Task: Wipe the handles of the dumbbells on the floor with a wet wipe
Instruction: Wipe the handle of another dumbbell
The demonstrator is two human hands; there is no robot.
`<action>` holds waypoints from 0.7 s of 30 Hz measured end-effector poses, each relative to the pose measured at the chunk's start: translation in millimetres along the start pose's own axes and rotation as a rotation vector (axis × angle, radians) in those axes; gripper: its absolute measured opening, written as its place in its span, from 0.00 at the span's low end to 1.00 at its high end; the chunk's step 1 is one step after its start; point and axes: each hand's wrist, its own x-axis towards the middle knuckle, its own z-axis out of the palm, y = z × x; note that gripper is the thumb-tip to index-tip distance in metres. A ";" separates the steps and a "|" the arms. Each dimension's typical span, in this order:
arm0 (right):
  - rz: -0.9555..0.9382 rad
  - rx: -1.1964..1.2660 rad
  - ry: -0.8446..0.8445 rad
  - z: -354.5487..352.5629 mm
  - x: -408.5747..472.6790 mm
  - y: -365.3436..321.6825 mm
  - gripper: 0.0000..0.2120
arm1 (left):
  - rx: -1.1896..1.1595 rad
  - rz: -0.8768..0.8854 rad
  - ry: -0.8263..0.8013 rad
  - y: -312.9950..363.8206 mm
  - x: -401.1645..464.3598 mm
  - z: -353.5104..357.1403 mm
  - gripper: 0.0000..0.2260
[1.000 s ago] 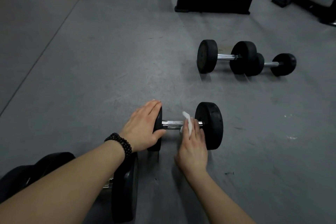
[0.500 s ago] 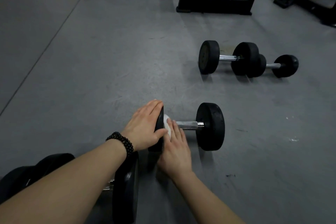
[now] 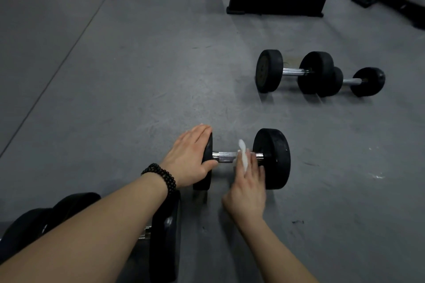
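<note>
The near dumbbell [image 3: 271, 158] is laid on the grey floor [image 3: 115, 99], straight ahead of both forearms. Its left weight plate [image 3: 207, 163] is steadied by the left hand [image 3: 188, 158], whose fingers are laid flat and straight over the top, the thumb tucked against the plate's inner face. The chrome handle [image 3: 226, 156] is covered near its right end by the right hand [image 3: 247, 181], fingers curled over a white wet wipe [image 3: 243, 156]. Two more dumbbells [image 3: 296, 72] are seen well beyond the right hand.
</note>
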 end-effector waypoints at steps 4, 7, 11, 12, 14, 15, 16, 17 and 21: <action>-0.226 0.063 -0.032 8.4 -4.7 -29.8 0.37 | -0.010 -0.011 -0.017 0.0 0.6 -0.8 0.39; -0.091 0.028 0.012 -2.4 4.1 -0.8 0.41 | -0.008 -0.002 -0.013 0.6 1.2 -2.7 0.39; -0.062 0.120 -0.014 -3.3 2.0 -23.5 0.42 | -0.015 0.000 -0.015 1.6 0.7 -3.4 0.39; -0.135 0.116 -0.053 0.5 -1.2 -34.4 0.41 | -0.015 0.001 -0.017 1.1 0.3 -3.6 0.39; -0.223 0.065 -0.054 7.2 -2.9 -35.4 0.39 | 0.011 0.010 0.007 0.7 -1.3 -5.2 0.39; -0.181 0.049 -0.039 6.4 -0.1 -27.1 0.39 | 0.038 0.023 0.040 0.3 -2.2 -6.1 0.38; -0.096 0.040 -0.025 4.2 3.1 -17.6 0.40 | 0.073 0.046 0.080 0.9 -3.3 -6.9 0.35; -0.002 0.043 -0.001 1.9 6.2 -9.0 0.42 | 0.109 0.075 0.122 3.4 -4.6 -6.8 0.31; 0.126 0.119 0.047 -3.2 15.2 -14.0 0.45 | 0.134 0.108 0.337 16.8 -3.7 3.0 0.14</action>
